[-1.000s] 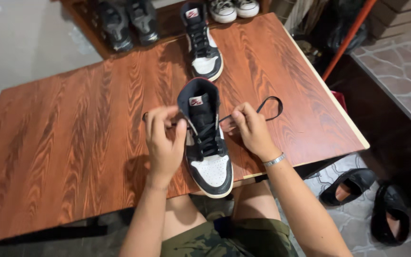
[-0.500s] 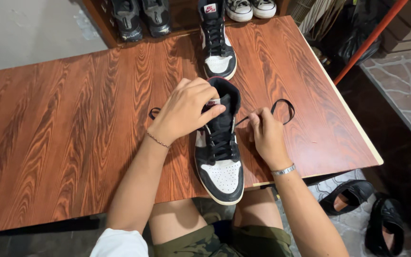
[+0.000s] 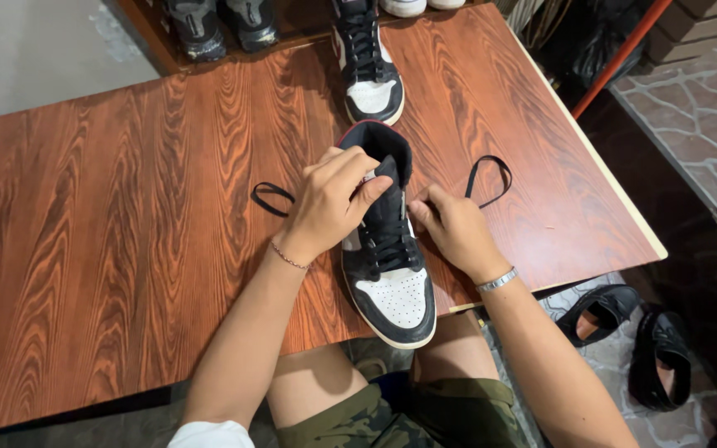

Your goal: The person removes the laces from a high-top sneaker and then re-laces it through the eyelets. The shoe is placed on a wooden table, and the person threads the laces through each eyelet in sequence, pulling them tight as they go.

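High-top sneaker [image 3: 387, 249] sits at the table [image 3: 126, 249] near edge, toe at 6 o'clock. Left hand [image 3: 329, 203] clamps its tongue to steady it, while right hand [image 3: 454, 228] pinches the black lace [image 3: 487, 178] at 3 o'clock, keeping it taut.

I log one high-top sneaker [image 3: 387, 249] at frame centre on the table [image 3: 126, 216], toe toward the bottom edge. My left hand [image 3: 329, 203] sits on its collar, my right hand [image 3: 454, 228] just beside its right. Lace loops [image 3: 487, 178] lie either side. A second sneaker [image 3: 367, 66] stands behind, top centre. Two shoes [image 3: 632, 332] on the floor, lower right.
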